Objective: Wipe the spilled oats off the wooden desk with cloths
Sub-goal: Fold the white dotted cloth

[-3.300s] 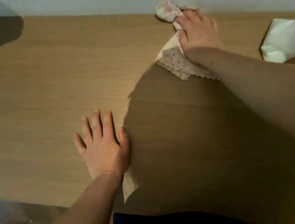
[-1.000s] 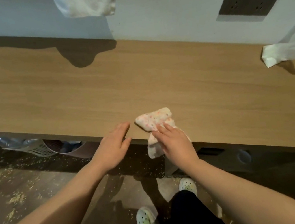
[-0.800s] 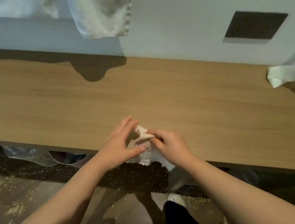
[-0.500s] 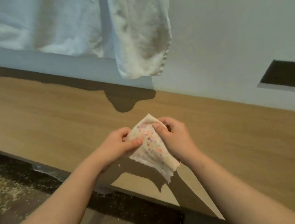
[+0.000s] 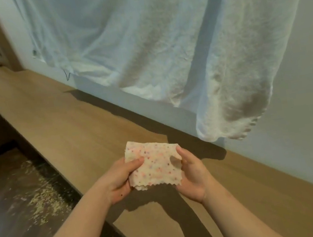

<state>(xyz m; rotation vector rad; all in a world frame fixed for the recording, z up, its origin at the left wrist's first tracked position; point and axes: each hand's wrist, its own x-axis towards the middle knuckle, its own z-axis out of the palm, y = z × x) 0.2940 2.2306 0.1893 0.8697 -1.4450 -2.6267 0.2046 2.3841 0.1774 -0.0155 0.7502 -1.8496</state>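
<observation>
Speckled cloth [image 5: 154,165] is being held up flat just below the middle of the frame, above the wooden desk [image 5: 61,119] and clear of it. Its left edge is being pinched by the left hand [image 5: 118,182], the thumb lying over the front. Its right edge is being gripped by the right hand [image 5: 192,175], the fingers curling round it. A shadow of hands and cloth is being cast on the desk beneath. Spilled oats [image 5: 42,202] are lying scattered on the dark floor [image 5: 12,229] at lower left, beside the desk's edge. A large white towel [image 5: 161,47] is hanging against the wall [image 5: 302,118] across the top of the frame, its lower corner ending above the desk, up and right of the cloth.
</observation>
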